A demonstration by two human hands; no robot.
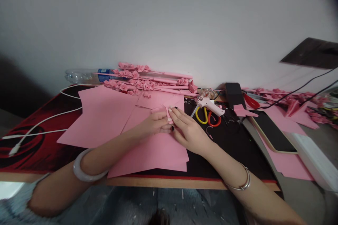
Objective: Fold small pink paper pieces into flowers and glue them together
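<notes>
Between my two hands is a small folded piece of pink paper (167, 113), held above larger pink sheets (153, 154). My left hand (151, 124) grips it from the left, with its fingers partly covered by the other hand. From the right, my right hand (188, 128) presses its fingertips onto the same piece. Much of the folded paper is hidden under the fingers. A white glue gun (211, 105) lies to the right of my right hand, over scissors with yellow and red handles (214, 119).
Pink paper flowers on stems (142, 82) lie along the wall beside a plastic bottle (81, 76). A white cable (37, 123) crosses the left side. At right are a phone (274, 132), a white box (314, 158), a black device (233, 95) and more paper flowers (280, 95).
</notes>
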